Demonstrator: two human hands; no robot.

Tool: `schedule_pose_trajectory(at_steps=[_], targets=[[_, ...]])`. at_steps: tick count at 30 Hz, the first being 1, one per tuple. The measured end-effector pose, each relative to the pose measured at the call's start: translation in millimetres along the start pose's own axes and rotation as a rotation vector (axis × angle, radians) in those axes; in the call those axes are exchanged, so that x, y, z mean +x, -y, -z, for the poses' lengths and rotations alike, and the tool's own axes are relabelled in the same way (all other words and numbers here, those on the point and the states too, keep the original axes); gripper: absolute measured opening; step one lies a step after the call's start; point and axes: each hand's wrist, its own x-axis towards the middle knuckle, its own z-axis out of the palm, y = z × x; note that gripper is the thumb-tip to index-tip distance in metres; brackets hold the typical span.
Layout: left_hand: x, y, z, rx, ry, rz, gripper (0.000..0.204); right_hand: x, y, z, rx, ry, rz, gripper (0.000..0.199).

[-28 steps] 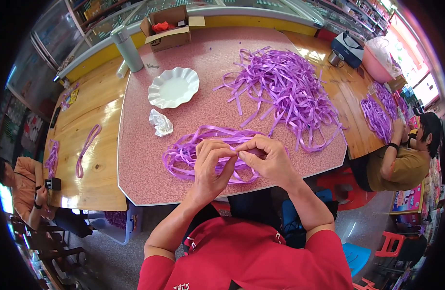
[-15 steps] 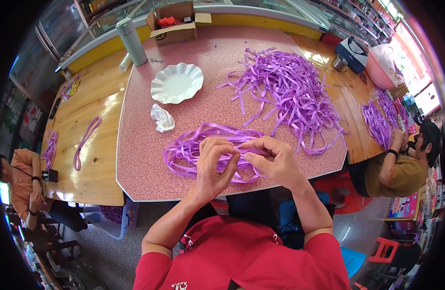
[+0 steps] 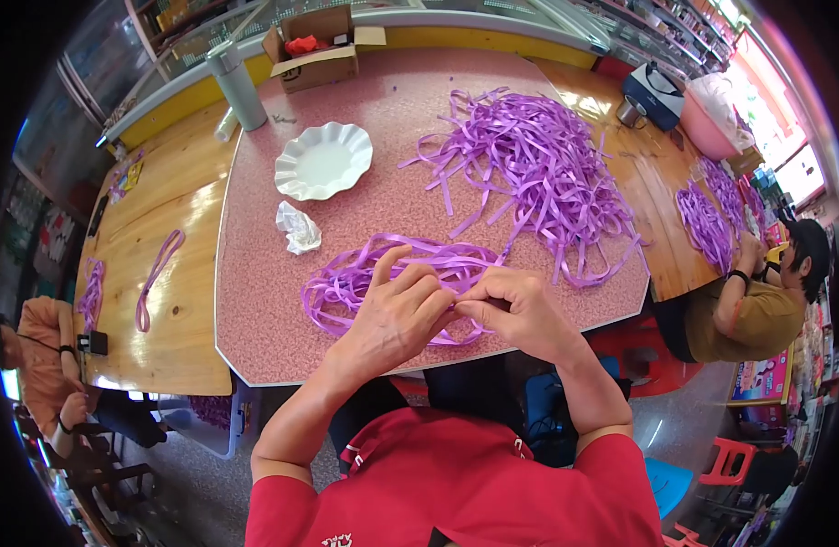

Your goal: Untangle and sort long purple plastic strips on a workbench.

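Pink table: looped, flat purple ribbons.

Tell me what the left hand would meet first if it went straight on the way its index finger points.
Probably the looped ribbon bundle just beyond the left hand; depth is unclear.

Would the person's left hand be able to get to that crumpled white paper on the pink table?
Probably yes. The crumpled white paper lies up and to the left of the left hand, with bare pink table and only flat purple ribbon loops between them. But both hands are pinching ribbon now.
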Motion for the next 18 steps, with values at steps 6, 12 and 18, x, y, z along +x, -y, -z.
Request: schedule_pose_trajectory(at_steps=[6, 12, 18], targets=[[-13, 8, 19, -0.313, 0.141, 0.002, 0.011, -1, -6, -4, 0.044, 0.094, 0.082, 0.013], [-46, 27, 19, -0.765, 0.083, 0.319, 0.014, -1, -11, -2, 0.154, -0.017, 0.009, 0.012], [-25, 4, 18, -0.464, 0.053, 0.309, 0.047, -1, -15, -5, 0.136, -0.001, 0.017, 0.015]])
